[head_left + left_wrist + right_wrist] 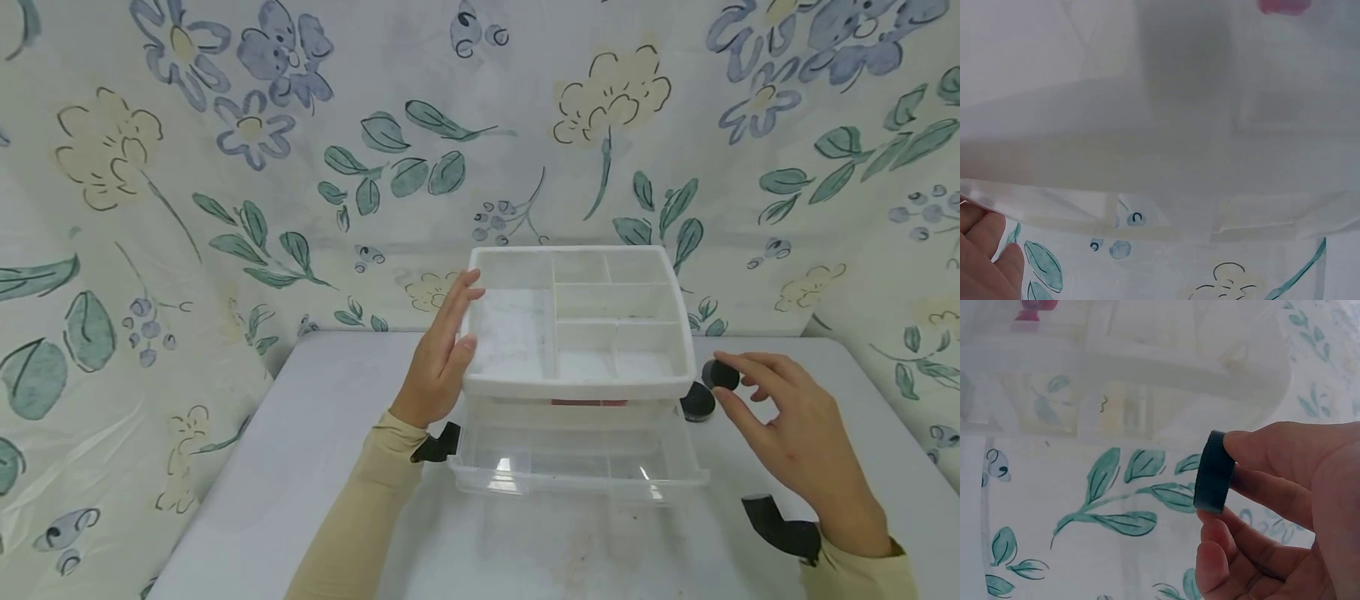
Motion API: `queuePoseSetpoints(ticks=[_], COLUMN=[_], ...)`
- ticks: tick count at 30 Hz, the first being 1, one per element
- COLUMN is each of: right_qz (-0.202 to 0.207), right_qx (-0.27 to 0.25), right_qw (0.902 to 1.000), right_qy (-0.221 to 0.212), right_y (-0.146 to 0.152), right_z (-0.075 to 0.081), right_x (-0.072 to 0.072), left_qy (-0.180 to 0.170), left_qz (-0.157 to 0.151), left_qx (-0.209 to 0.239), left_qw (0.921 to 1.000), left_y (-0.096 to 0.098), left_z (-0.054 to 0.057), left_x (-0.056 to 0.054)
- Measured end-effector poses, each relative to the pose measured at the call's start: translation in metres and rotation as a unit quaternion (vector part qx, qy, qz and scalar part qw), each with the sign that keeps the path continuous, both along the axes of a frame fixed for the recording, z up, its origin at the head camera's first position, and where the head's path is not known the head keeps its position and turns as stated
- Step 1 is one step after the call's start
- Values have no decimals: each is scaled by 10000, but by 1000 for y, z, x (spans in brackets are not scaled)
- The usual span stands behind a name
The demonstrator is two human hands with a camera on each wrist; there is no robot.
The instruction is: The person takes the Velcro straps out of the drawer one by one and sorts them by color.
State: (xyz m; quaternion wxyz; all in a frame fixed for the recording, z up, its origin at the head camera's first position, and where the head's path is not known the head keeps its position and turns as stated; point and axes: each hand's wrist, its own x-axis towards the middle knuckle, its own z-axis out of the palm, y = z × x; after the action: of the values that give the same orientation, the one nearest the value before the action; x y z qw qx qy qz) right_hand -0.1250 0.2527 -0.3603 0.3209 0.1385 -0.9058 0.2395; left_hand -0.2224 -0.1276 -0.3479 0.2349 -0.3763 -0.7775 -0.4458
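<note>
A white plastic organizer box (510, 333) with a compartmented top tray stands on the table. My left hand (435, 358) grips its left side, with thumb and fingertips over the rim. In the left wrist view the fingers (988, 256) show bent at the tray's edge. My right hand (795, 425) pinches a small black round cap (721, 375) between thumb and fingers, just off the organizer's right side. The right wrist view shows the cap (1215, 472) edge-on, with a ridged side. Another black round piece (698, 403) sits beside the organizer's right wall.
Below the tray, a clear drawer (570, 475) juts out toward me. Something red (588, 402) shows under the tray's front edge. Black straps (780, 529) are at both wrists. Floral cloth (420, 67) hangs behind the white table (315, 433) and along its sides.
</note>
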Motion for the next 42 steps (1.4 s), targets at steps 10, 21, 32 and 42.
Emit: queuePoseSetpoints(ticks=[10, 21, 32, 42], right_qz=[-203, -409, -597, -720], right_qx=[-21, -90, -241, -288], right_qw=[9998, 9983, 9954, 9920], right_qy=[-46, -410, -705, -998], right_y=[8, 11, 17, 28], right_z=[-12, -28, -40, -55], right_x=[-10, -22, -31, -41], left_qy=[-35, -63, -64, -15], left_qz=[2, -12, 32, -4], left_qx=[21, 25, 6, 23], left_qw=[10000, 10000, 10000, 10000], left_y=[0, 0, 0, 0], left_z=[-1, -1, 0, 0], left_x=[0, 0, 1, 0])
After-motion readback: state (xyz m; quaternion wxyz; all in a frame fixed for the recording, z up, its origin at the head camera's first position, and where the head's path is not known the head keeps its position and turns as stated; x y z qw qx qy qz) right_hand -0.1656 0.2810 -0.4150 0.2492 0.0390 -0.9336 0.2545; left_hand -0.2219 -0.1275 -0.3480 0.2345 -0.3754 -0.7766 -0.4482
